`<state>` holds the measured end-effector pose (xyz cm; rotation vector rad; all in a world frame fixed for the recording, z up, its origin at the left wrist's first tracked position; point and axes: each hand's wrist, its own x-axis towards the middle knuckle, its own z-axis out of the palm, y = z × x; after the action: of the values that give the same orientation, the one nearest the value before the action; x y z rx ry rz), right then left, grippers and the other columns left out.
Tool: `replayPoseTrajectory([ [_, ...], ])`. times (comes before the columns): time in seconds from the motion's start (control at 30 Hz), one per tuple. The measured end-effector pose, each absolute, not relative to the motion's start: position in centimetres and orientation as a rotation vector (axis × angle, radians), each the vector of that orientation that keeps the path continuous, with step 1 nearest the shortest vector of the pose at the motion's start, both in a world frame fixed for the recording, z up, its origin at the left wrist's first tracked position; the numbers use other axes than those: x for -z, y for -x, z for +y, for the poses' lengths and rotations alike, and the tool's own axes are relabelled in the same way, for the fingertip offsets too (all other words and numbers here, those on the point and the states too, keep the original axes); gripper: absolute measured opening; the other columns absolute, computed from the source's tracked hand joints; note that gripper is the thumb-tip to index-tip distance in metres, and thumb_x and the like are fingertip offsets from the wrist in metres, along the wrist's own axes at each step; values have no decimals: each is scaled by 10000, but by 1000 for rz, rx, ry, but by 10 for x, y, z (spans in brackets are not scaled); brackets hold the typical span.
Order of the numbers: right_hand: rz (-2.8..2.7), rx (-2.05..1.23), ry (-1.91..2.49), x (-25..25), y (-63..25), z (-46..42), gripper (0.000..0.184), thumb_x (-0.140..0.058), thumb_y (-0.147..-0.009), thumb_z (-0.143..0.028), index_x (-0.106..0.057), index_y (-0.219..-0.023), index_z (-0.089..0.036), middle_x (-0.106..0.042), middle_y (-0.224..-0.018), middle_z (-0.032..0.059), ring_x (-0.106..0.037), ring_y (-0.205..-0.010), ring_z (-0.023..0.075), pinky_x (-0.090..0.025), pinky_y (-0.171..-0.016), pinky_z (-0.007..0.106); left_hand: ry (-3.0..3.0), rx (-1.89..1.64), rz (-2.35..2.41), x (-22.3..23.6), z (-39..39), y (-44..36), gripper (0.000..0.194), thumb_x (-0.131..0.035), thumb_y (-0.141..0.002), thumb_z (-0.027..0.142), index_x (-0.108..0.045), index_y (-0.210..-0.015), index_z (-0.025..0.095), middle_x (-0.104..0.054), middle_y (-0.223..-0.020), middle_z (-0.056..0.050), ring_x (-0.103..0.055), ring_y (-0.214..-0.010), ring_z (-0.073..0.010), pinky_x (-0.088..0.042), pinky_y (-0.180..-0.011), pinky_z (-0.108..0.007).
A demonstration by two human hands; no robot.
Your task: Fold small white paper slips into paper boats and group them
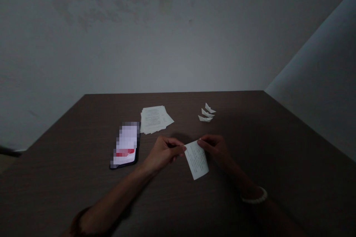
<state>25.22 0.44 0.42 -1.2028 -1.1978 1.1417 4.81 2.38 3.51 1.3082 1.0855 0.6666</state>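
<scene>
A small printed sheet of paper [197, 161] hangs between my two hands, its lower edge curling slightly towards me. My left hand [165, 151] pinches its upper left corner between thumb and fingers. At the upper right corner, my right hand [216, 149] grips the sheet in the same way. Past my right hand stand three little folded paper boats [206, 119] in a close row. Beyond my left hand lies a loose stack of printed papers [154, 118], its sheets fanned unevenly.
To the left of my left hand, a phone [126, 144] with a lit, pixelated screen lies on the dark wooden table [69, 140]. A stained grey wall [178, 55] rises behind the table's far edge.
</scene>
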Motion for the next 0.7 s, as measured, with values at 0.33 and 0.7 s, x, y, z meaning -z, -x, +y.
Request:
replayPoseTrajectory([
  [0.33, -1321, -1029, 1281, -3, -251, 5, 230, -720, -723, -379, -725, -648, -161, -686, -586, 23, -608, -529, 146, -465, -502, 232, -1280, -582, 1153, -32, 33, -45, 187, -699, -727, 311, -728, -760, 129, -625, -597, -28, -419, -430, -65, -264, -390, -187],
  [0.7, -1311, -842, 1338, -2, -244, 2, 254, -683, -776, -370, -672, -625, -166, -646, -582, 9, -577, -532, 133, -442, -500, 225, -1480, -534, 1095, -34, 25, -52, 320, -649, -795, 376, -648, -593, 128, -496, -476, 33, -333, -412, -55, -232, -438, -209],
])
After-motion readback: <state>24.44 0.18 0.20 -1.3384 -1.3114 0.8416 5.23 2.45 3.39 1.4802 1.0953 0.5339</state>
